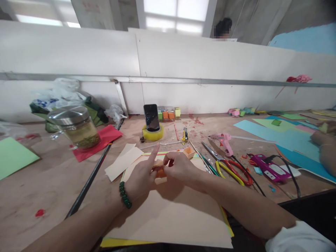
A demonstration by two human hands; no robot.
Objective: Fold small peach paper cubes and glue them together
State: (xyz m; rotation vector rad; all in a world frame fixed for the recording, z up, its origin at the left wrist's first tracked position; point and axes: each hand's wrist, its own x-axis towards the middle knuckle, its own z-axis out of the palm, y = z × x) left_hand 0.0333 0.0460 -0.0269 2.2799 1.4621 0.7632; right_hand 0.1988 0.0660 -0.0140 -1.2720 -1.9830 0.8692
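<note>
A small orange folded paper piece (160, 174) is held between both hands above a stack of pale peach paper (168, 217). My left hand (140, 175), with a green bead bracelet at the wrist, grips its left side, index finger pointing up. The fingers of my right hand (180, 167) pinch its right side and partly hide it. Just beyond my right hand sits a small open orange paper box (189, 152). Cut peach strips (124, 159) lie to the left of my left hand.
A lidded glass jar (78, 129) stands at left on red paper. A phone (151, 117) leans on yellow tape (153, 133). Scissors (236, 169), a pink glue gun (224, 141) and a purple device (271, 168) lie right. Another person's hand (325, 147) rests far right.
</note>
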